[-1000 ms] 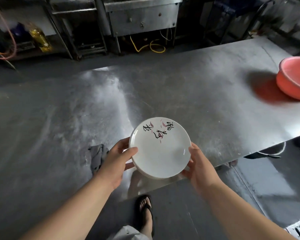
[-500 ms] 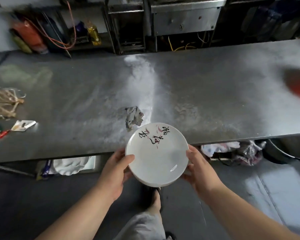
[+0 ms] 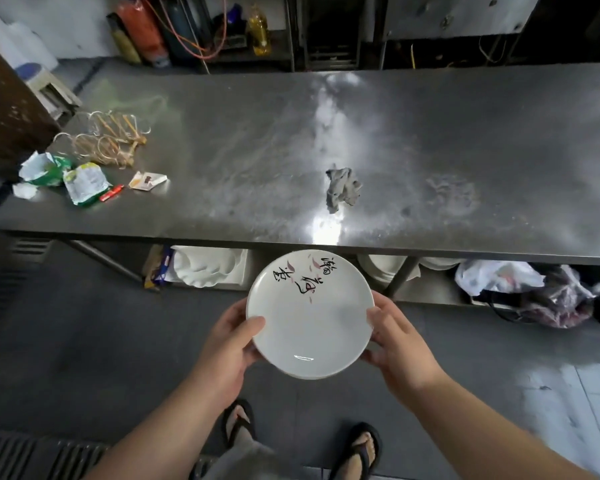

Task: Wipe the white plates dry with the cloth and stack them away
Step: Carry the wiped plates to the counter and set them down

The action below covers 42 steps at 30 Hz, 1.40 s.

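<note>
The left hand (image 3: 227, 344) and right hand (image 3: 400, 344) each grasp an opposite rim of the white plate (image 3: 309, 320), thumbs on top. A second rim seems to show beneath it, though that is unclear. The plate is held over the floor, just near of the bench (image 3: 222, 150). The crumpled grey cloth (image 3: 342, 188) lies on the bench beyond it. Stacked plates (image 3: 205, 266) sit on the shelf below, and wrappers (image 3: 84, 181) lie far left.

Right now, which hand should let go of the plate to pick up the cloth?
Probably the right hand. Both hands hold the plate at its rim, and the cloth lies on the table slightly right of the plate, nearer it than the left hand.
</note>
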Tool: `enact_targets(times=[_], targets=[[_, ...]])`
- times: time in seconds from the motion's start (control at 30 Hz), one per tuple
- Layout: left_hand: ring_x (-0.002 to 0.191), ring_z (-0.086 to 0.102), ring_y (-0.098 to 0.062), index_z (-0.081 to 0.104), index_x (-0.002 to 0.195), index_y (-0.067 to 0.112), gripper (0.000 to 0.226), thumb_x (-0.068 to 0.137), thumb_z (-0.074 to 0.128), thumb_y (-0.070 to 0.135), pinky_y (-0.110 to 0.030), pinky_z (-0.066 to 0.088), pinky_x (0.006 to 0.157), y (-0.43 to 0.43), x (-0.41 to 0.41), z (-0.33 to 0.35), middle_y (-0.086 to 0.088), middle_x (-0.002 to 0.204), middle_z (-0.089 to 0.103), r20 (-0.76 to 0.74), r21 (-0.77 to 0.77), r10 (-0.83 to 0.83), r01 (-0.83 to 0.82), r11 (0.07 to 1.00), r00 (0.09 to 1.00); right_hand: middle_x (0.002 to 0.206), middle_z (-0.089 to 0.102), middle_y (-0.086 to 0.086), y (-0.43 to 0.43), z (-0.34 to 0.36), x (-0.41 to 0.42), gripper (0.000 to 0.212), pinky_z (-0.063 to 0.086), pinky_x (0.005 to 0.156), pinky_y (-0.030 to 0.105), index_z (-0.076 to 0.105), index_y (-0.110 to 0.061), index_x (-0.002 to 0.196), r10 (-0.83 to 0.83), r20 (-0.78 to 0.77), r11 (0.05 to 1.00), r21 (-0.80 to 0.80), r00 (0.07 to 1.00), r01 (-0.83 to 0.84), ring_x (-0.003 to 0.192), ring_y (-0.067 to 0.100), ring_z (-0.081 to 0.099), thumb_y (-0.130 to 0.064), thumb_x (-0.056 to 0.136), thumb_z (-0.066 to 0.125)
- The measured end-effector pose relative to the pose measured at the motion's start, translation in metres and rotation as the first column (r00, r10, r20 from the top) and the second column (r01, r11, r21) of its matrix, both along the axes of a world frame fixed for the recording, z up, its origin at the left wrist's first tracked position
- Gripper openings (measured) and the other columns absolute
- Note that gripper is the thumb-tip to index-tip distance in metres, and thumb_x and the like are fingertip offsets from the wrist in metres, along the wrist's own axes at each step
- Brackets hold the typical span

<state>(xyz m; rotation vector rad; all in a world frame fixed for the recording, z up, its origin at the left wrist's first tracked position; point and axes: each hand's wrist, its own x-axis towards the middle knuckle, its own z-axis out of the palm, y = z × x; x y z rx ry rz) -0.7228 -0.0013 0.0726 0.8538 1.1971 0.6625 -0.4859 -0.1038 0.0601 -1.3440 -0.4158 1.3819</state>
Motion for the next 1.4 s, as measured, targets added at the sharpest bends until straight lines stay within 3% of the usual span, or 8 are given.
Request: enact_targets(times=[0.3, 0.4, 0.57, 0.8, 0.97, 1.1, 1.2, 1.4], targets=[[0.114, 0.069, -0.037, 0.065, 0.129, 0.018, 0.059, 0.071, 0.072, 0.025, -0.062, 0.056, 0.095, 0.035, -0.102, -0.015, -0.010, 0.121, 0.074, -0.018, -0.022, -0.009, 0.008, 1.000, 1.000, 0.126, 0.074, 0.005, 0.039, -0.014, -0.098, 0.048, 0.056, 0.096, 0.054, 0.066, -0.029, 0.133, 0.004, -0.032, 1.000, -0.010, 0.999, -0.005, 0.110, 0.025, 0.073, -0.034, 0.086, 0.061], [0.113, 0.070, -0.035, 0.065, 0.129, 0.020, 0.065, 0.066, 0.076, 0.029, -0.057, 0.057, 0.093, 0.057, -0.131, -0.017, -0.009, 0.121, 0.074, -0.015, -0.019, -0.042, 0.041, 0.999, 0.999, 0.126, 0.073, 0.008, 0.054, -0.018, -0.130, 0.051, 0.059, 0.091, 0.051, 0.065, -0.026, 0.134, -0.021, -0.028, 1.000, -0.013, 0.999, 0.021, 0.108, 0.027, 0.073, -0.031, 0.084, 0.059], [0.112, 0.070, -0.036, 0.067, 0.126, 0.024, 0.053, 0.072, 0.069, 0.022, -0.054, 0.056, 0.092, 0.089, -0.164, -0.017, -0.007, 0.119, 0.075, -0.007, -0.056, -0.106, 0.105, 0.993, 0.994, 0.124, 0.074, 0.009, 0.069, -0.024, -0.173, 0.049, 0.059, 0.079, 0.043, 0.067, -0.027, 0.132, -0.099, -0.041, 0.995, -0.027, 0.994, 0.098, 0.102, 0.027, 0.074, -0.030, 0.084, 0.060], [0.107, 0.072, -0.031, 0.066, 0.128, 0.023, 0.055, 0.073, 0.069, 0.022, -0.037, 0.058, 0.072, 0.116, -0.170, -0.041, -0.006, 0.120, 0.075, 0.006, -0.085, -0.165, 0.165, 0.983, 0.986, 0.125, 0.073, 0.011, 0.085, -0.044, -0.183, 0.051, 0.061, 0.078, 0.040, 0.064, -0.024, 0.134, -0.135, -0.019, 0.989, -0.056, 0.991, 0.134, 0.102, 0.027, 0.074, -0.029, 0.083, 0.059], [0.115, 0.069, -0.036, 0.065, 0.130, 0.020, 0.062, 0.068, 0.071, 0.021, -0.052, 0.057, 0.089, 0.126, -0.150, -0.087, -0.007, 0.121, 0.075, -0.029, -0.127, -0.132, 0.127, 0.984, 0.991, 0.131, 0.069, 0.011, 0.095, -0.089, -0.161, 0.049, 0.062, 0.089, 0.048, 0.067, -0.027, 0.132, -0.146, 0.004, 0.984, -0.101, 0.989, 0.145, 0.118, 0.032, 0.068, -0.025, 0.083, 0.059], [0.118, 0.067, -0.036, 0.062, 0.133, 0.016, 0.080, 0.056, 0.076, 0.034, -0.056, 0.054, 0.096, 0.133, -0.124, -0.143, -0.010, 0.124, 0.073, -0.045, -0.125, -0.089, 0.083, 0.989, 0.995, 0.130, 0.070, 0.004, 0.113, -0.139, -0.129, 0.056, 0.061, 0.084, 0.043, 0.064, -0.026, 0.135, -0.096, 0.053, 0.989, -0.111, 0.994, 0.101, 0.118, 0.028, 0.069, -0.030, 0.079, 0.063], [0.114, 0.069, -0.031, 0.062, 0.131, 0.017, 0.076, 0.058, 0.076, 0.035, -0.051, 0.056, 0.091, 0.138, -0.105, -0.197, -0.010, 0.125, 0.073, -0.031, -0.108, -0.057, 0.053, 0.993, 0.998, 0.128, 0.071, 0.000, 0.127, -0.184, -0.109, 0.059, 0.061, 0.082, 0.043, 0.063, -0.025, 0.136, -0.080, 0.080, 0.991, -0.102, 0.994, 0.088, 0.114, 0.024, 0.071, -0.030, 0.077, 0.063], [0.111, 0.070, -0.030, 0.062, 0.128, 0.012, 0.077, 0.057, 0.076, 0.035, -0.036, 0.059, 0.081, 0.159, -0.072, -0.307, -0.013, 0.123, 0.073, -0.015, -0.082, -0.002, 0.001, 0.997, 1.000, 0.127, 0.072, -0.002, 0.148, -0.291, -0.080, 0.051, 0.060, 0.091, 0.060, 0.063, -0.025, 0.136, -0.078, 0.130, 0.992, -0.084, 0.988, 0.089, 0.112, 0.028, 0.072, -0.020, 0.085, 0.057]])
